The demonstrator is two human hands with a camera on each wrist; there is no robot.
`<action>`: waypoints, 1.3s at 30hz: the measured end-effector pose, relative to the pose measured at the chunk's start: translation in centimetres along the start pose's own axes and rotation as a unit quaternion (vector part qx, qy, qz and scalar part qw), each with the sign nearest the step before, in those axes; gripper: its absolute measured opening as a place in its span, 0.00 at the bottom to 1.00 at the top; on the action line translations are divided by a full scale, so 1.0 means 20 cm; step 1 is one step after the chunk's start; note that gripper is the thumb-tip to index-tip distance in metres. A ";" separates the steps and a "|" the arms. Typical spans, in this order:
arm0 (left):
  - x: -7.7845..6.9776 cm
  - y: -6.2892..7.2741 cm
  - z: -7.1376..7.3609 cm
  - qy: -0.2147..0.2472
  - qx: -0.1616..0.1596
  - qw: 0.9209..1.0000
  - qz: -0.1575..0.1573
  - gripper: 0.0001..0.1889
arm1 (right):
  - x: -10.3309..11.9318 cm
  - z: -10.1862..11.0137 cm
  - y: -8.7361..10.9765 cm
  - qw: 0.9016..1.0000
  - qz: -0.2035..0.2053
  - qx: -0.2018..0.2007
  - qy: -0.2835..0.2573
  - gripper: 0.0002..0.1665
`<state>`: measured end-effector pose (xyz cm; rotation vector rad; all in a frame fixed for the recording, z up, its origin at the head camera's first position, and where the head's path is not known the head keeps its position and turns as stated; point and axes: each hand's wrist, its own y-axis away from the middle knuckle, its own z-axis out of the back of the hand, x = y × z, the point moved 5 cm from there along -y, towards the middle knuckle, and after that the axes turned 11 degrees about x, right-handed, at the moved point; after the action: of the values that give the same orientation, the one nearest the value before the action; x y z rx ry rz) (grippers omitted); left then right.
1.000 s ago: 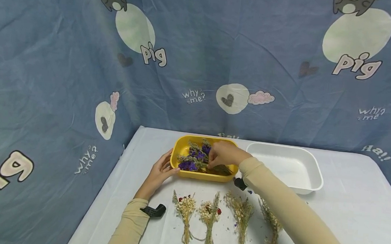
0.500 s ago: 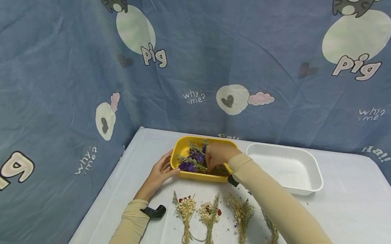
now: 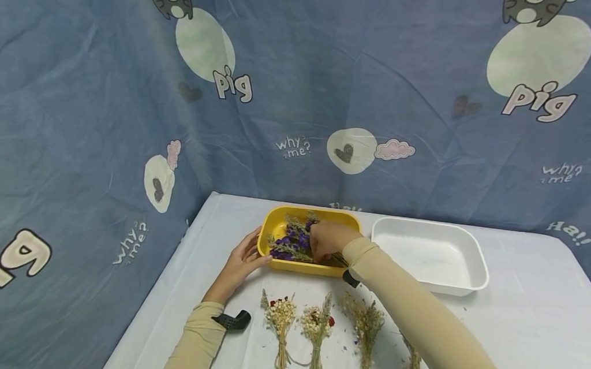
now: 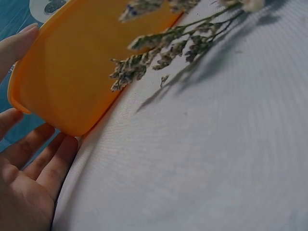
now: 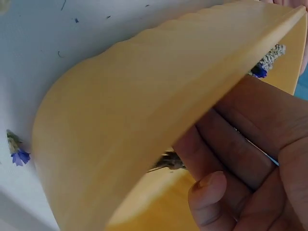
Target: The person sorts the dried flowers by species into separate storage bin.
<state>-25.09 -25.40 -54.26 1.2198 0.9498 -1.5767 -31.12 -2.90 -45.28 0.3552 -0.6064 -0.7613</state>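
A yellow plastic bin [image 3: 310,268] stands at the back of the table with purple dried flowers [image 3: 289,243] inside. My left hand [image 3: 241,261] rests its straight, spread fingers against the bin's left end, the thumb by the front rim; the left wrist view shows the fingertips at the corner. My right hand [image 3: 330,240] is down inside the bin, its curled fingers around the flower stems. In the right wrist view stem ends [image 5: 169,161] show past those fingers, and blossoms [image 5: 262,67] show on the far side. The bin wall hides part of that grip.
A white tray [image 3: 428,253] sits right of the bin. In front lie several dried bouquets: two with cream blossoms [image 3: 282,314] [image 3: 316,322], a brownish one [image 3: 366,323], and another [image 3: 413,362] partly under the right sleeve. A fallen purple blossom [image 5: 19,155] lies beside the bin.
My right hand has shifted slightly left and lower in the bin, and the purple flowers have moved a little with it. My left hand has stayed in place.
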 end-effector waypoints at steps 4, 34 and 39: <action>0.00 0.01 0.00 0.004 0.000 1.000 -0.001 0.45 | 0.00 0.00 0.00 1.000 0.006 -0.002 0.002 0.08; 0.01 0.01 0.00 0.001 0.000 1.000 0.003 0.46 | -0.28 0.18 0.49 0.969 0.061 -0.193 -0.140 0.33; -0.05 0.01 0.03 -0.011 -0.022 1.000 -0.015 0.43 | -0.43 0.14 0.63 0.955 0.045 -0.242 -0.166 0.38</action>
<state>-25.01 -25.76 -53.23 1.1608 0.9882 -1.5824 -31.11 11.68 -40.09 -0.2566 -0.7214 -0.8608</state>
